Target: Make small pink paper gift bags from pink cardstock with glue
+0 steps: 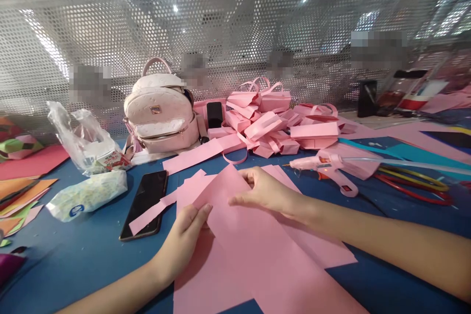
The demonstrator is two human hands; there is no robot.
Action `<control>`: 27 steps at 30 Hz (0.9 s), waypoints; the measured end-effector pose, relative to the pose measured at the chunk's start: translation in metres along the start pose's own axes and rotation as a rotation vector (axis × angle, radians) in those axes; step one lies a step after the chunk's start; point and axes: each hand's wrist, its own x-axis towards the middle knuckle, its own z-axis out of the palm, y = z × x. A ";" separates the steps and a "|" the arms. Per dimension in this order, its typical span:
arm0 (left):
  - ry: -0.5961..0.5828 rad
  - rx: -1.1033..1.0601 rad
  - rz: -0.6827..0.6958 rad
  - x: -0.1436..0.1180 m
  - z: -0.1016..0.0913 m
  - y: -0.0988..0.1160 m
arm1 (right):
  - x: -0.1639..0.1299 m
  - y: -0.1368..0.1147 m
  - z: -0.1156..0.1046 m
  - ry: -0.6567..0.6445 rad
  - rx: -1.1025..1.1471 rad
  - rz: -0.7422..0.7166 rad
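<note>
A large pink paper sheet is held up off the table, tilted toward me. My left hand pinches its left edge with the thumb on top. Near its far corner, my right hand grips the same sheet between thumb and fingers. More pink paper lies flat beneath it. Left of the sheet, a narrow pink paper strip rests across a black phone. To the right of my right hand lies a pink hot glue gun with a clear glue stick.
Folded pink paper bags are heaped at the back beside a pale pink backpack. A tissue pack and a clear plastic bag lie left. Red and yellow loops lie right. A perforated metal screen stands behind.
</note>
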 end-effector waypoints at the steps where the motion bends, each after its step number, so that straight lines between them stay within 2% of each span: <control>1: -0.006 0.003 0.013 0.001 0.000 0.001 | 0.002 0.002 -0.003 0.004 -0.024 -0.005; 4: -0.050 -0.041 0.020 0.004 0.001 0.004 | 0.004 0.005 -0.012 0.096 -0.106 -0.047; 7: -0.078 -0.078 0.010 0.006 0.003 0.006 | 0.002 0.007 -0.017 0.119 -0.127 -0.062; 14: -0.112 -0.130 -0.034 0.004 0.002 0.003 | 0.004 0.010 -0.013 0.213 -0.109 -0.094; 22: -0.185 -0.165 -0.082 0.008 0.002 -0.004 | 0.013 0.011 -0.007 0.218 -0.099 -0.205; 27: -0.243 -0.188 -0.084 0.009 0.002 -0.007 | 0.018 0.010 -0.008 0.249 -0.067 -0.205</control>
